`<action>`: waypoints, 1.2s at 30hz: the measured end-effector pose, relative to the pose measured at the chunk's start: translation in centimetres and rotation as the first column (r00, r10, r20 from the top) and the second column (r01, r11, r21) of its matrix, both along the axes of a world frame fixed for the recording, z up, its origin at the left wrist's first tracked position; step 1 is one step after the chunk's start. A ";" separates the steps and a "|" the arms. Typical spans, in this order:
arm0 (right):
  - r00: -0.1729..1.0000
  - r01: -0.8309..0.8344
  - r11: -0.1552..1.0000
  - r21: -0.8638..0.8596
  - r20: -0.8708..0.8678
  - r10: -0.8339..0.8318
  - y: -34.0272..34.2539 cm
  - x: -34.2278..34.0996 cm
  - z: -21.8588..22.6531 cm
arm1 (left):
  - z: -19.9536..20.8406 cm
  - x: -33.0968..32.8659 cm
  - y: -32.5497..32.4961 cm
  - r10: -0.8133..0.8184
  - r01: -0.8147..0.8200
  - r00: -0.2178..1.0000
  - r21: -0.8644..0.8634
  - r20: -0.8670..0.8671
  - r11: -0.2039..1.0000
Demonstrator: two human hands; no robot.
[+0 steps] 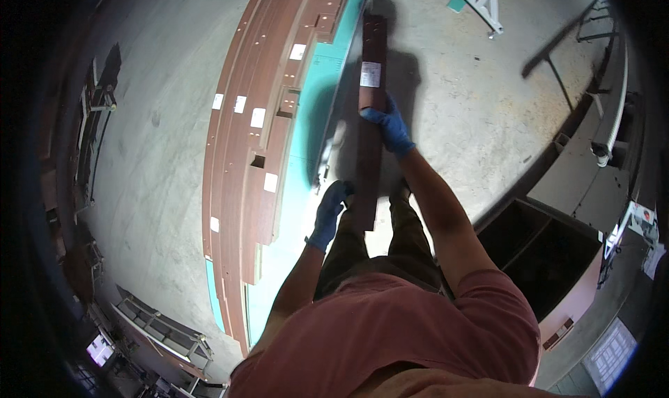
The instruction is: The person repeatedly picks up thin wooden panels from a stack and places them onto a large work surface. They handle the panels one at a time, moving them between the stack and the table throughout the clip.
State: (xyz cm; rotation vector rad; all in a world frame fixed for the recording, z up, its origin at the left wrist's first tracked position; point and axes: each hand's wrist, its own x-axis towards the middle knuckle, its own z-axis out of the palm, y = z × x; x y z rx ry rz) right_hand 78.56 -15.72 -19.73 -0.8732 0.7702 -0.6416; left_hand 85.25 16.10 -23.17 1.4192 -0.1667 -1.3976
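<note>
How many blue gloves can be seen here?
2: one on the right hand, holding the brown board; one on the left hand, lower in the picture.

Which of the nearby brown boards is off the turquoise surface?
The brown board in the right hand, a white label toward its far end; the other boards lie together on the turquoise surface.

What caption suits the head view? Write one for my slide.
A blue-gloved right hand grips a long brown board beside more brown boards on a green surface.
</note>
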 end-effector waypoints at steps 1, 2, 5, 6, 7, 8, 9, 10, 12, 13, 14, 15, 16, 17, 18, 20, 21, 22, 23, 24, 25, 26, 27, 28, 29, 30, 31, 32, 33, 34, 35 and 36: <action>0.999 0.004 1.000 0.018 0.039 -0.005 0.5 3.1 -1.6 | 0.4 1.9 0.8 0.062 -0.061 0.998 0.044 -0.031 0.997; 0.997 0.008 0.999 0.032 0.079 -0.011 1.0 5.9 -3.1 | 0.1 3.2 1.6 0.072 -0.075 0.996 0.034 0.061 0.997; 0.999 -0.016 0.988 0.153 0.043 0.010 1.8 12.1 -6.8 | -0.3 6.9 0.8 0.000 -0.051 0.911 0.113 0.411 0.992; 1.000 -0.023 0.989 0.145 0.021 0.020 2.1 13.7 -7.8 | -0.7 7.7 1.1 -0.054 -0.034 0.887 0.181 0.458 0.983; 1.000 -0.006 0.992 0.124 0.004 0.006 1.4 15.0 -10.3 | -0.4 9.0 -0.7 -0.124 0.002 0.854 0.236 0.506 0.972; 1.000 0.001 0.992 0.123 -0.020 0.001 1.9 16.2 -11.6 | -0.8 9.6 -0.8 -0.162 0.003 0.785 0.258 0.597 0.966; 1.000 0.025 0.984 0.174 0.008 -0.027 2.1 17.2 -12.8 | -1.4 10.3 -1.4 -0.134 -0.040 0.785 0.265 0.605 0.963; 0.998 0.042 0.972 0.230 0.028 -0.049 2.5 18.0 -13.4 | -2.3 10.8 -1.3 -0.114 -0.070 0.808 0.287 0.578 0.955; 0.999 0.023 0.946 0.325 0.031 -0.035 2.6 19.2 -13.4 | -4.1 11.5 -0.7 -0.115 -0.103 0.810 0.332 0.576 0.938; 0.999 0.033 0.948 0.315 0.002 -0.036 2.5 19.5 -13.8 | -4.7 11.8 -0.7 -0.154 -0.086 0.787 0.353 0.597 0.931; 0.999 0.045 0.951 0.305 -0.026 -0.039 2.5 19.8 -14.2 | -5.2 12.2 -0.8 -0.194 -0.068 0.762 0.374 0.618 0.925; 0.998 0.057 0.954 0.294 -0.055 -0.043 2.4 20.1 -14.6 | -5.8 12.4 -1.0 -0.172 -0.070 0.823 0.396 0.541 0.915; 0.996 0.077 0.940 0.332 0.020 -0.089 2.4 20.0 -15.1 | -5.6 12.7 -1.7 -0.151 -0.065 0.876 0.421 0.458 0.905; 0.995 0.097 0.941 0.324 0.000 -0.102 2.4 20.2 -15.7 | -5.4 12.6 -2.5 -0.140 -0.081 0.892 0.455 0.430 0.887; 0.993 0.118 0.942 0.314 -0.021 -0.117 2.4 20.4 -16.1 | -5.3 12.5 -3.3 -0.129 -0.094 0.906 0.488 0.403 0.868; 0.996 0.087 0.928 0.361 -0.047 -0.075 2.4 20.8 -15.6 | -6.1 12.6 -2.9 -0.228 -0.085 0.844 0.541 0.486 0.837; 0.996 0.079 0.933 0.352 -0.073 -0.057 2.6 20.7 -15.2 | -6.9 12.7 -2.6 -0.277 -0.083 0.806 0.564 0.523 0.822; 0.996 0.057 0.937 0.344 -0.090 -0.027 2.8 21.0 -14.0 | -8.7 12.7 -0.5 -0.303 -0.122 0.754 0.577 0.583 0.808; 0.993 0.062 0.943 0.326 -0.116 -0.026 2.3 20.8 -14.1 | -9.3 13.1 -1.1 -0.346 -0.135 0.693 0.585 0.633 0.800; 0.971 0.031 0.963 0.267 -0.236 0.034 2.1 21.2 -15.7 | -9.2 13.1 -1.1 -0.393 -0.122 0.628 0.584 0.672 0.803; 0.960 0.031 0.964 0.264 -0.275 0.044 2.1 21.4 -15.7 | -8.6 13.0 -1.4 -0.428 -0.124 0.565 0.586 0.705 0.801; 0.948 0.030 0.965 0.261 -0.313 0.055 2.1 21.6 -15.6 | -9.2 13.3 -1.0 -0.456 -0.105 0.559 0.604 0.693 0.790; 0.934 0.028 0.966 0.259 -0.350 0.067 2.1 21.5 -15.5 | -9.7 13.7 -0.6 -0.482 -0.086 0.552 0.622 0.680 0.778; 0.952 -0.004 0.952 0.305 -0.290 0.096 1.9 21.2 -15.1 | -9.7 13.9 -0.4 -0.501 -0.078 0.549 0.637 0.669 0.767; 0.927 -0.035 0.955 0.296 -0.346 0.142 1.8 21.3 -14.7 | -9.7 14.1 -0.1 -0.520 -0.069 0.546 0.653 0.657 0.754; 0.897 -0.069 0.955 0.289 -0.400 0.186 1.6 21.5 -14.3 | -9.7 14.2 0.2 -0.533 -0.066 0.546 0.668 0.646 0.742; 0.862 -0.096 0.955 0.280 -0.457 0.220 1.2 21.5 -14.3 | -9.4 14.3 -0.3 -0.547 -0.057 0.545 0.678 0.636 0.732; 0.852 -0.130 0.951 0.282 -0.458 0.252 0.9 21.4 -14.4 | -9.0 14.3 -0.9 -0.545 -0.058 0.523 0.666 0.655 0.744; 0.841 -0.165 0.945 0.283 -0.460 0.285 0.4 21.2 -14.5 | -8.8 14.2 -1.4 -0.542 -0.060 0.501 0.652 0.674 0.756; 0.828 -0.200 0.937 0.286 -0.461 0.318 0.0 21.0 -14.5 | -8.3 14.2 -2.0 -0.540 -0.061 0.479 0.640 0.692 0.766; 0.770 -0.277 0.917 0.289 -0.504 0.391 -0.5 20.9 -13.9 | -8.5 14.1 -1.7 -0.536 -0.074 0.484 0.643 0.692 0.762; 0.702 -0.352 0.888 0.294 -0.544 0.459 -1.0 20.9 -13.4 | -8.7 14.0 -1.4 -0.532 -0.088 0.489 0.646 0.691 0.758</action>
